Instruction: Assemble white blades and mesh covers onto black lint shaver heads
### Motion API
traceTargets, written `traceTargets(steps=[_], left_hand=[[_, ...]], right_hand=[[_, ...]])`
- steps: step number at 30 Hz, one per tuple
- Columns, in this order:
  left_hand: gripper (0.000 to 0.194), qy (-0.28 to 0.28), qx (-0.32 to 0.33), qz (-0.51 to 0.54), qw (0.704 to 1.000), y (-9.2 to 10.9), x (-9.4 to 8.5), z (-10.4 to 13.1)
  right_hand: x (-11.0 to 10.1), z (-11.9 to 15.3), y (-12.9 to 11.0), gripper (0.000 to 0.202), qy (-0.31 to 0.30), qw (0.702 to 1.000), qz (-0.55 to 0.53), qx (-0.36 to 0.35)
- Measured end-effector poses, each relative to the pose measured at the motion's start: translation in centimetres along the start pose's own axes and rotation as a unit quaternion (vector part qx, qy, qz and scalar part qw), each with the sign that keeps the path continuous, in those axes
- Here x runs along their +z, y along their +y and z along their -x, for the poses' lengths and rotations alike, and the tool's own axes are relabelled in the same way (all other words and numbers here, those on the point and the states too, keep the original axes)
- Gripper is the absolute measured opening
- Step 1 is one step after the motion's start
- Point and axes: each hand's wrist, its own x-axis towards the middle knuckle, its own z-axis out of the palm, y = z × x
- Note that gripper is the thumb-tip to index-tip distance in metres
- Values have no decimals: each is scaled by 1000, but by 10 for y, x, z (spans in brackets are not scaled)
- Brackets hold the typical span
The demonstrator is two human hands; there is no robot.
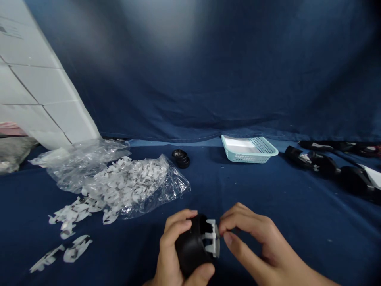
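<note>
My left hand [174, 248] is wrapped round a black cylindrical part [190, 246], its open end turned to the right. At that opening sits a white clip-like plastic piece [212, 238] with prongs pointing into the cylinder. My right hand [253, 238] is at the right side of the white piece, thumb and index finger close together at its edge; whether they grip it is hard to tell. Many similar white pieces [137, 180] lie in and around a clear plastic bag [160, 198] on the left.
Black rings [180, 158] are stacked beyond the bag. A light blue basket [250, 157] holding something white stands at the back. Black parts [323, 163] lie at the right. Two loose white pieces [77, 248] lie front left. Blue cloth [208, 95] hangs behind.
</note>
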Motion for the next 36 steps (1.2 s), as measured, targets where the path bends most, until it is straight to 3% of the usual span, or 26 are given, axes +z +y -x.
traceTargets(steps=[7,12,15,19,26,36], left_hand=[[53,1,-67,65,996,7,1,5],[47,12,-122,105,987,14,1,1],[43,23,-141,111,983,19,0,-2],[42,28,-151,117,981,24,0,-4],[41,5,-154,139,978,24,-1,-3],[37,37,-278,173,944,28,1,0]], right_hand=[[-3,4,4,24,14,997,58,-48],[1,8,9,26,-1,976,122,-182],[5,10,15,25,21,961,155,-228],[6,10,19,23,33,962,146,-230],[0,5,16,26,-23,958,149,-245],[10,1,27,31,-23,953,132,-272]])
